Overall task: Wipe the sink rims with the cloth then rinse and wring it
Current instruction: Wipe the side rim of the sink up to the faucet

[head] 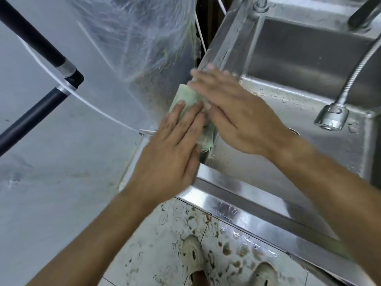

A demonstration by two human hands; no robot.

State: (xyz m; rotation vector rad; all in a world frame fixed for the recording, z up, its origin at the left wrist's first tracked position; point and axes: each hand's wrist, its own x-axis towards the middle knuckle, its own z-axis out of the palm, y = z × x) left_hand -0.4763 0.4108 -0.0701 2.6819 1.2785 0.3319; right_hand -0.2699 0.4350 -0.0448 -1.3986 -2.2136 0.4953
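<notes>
The cloth (pixel 186 102) lies folded on the sink's left rim (pixel 214 58), a pale green pad pinned flat beneath both your palms, with a frayed corner hanging over the rim's inner edge toward the near basin (pixel 268 172). Its long axis runs along that rim, from the near corner up and away toward the far end by the tap base (pixel 260 5), so the stroke you are set for follows the same line, as I judge it. Your left hand (pixel 173 153) rests on the nearer part of the cloth, fingers straight and spread flat, gripping nothing, only pressing down. Your right hand (pixel 233 108) lies across the farther part, also flat and extended, its fingertips blurred, reaching beyond the cloth onto bare steel; it leads up the rim. Neither hand is curled around the fabric. The divider (pixel 288 93) between the two basins and the front rim (pixel 247 195) carry water droplets and look unwiped, so I would place the job early, with rinsing and wringing yet to come. The hose spray head (pixel 332 117) hangs to your right, well apart from the cloth. No brand, label or legible writing shows anywhere.
</notes>
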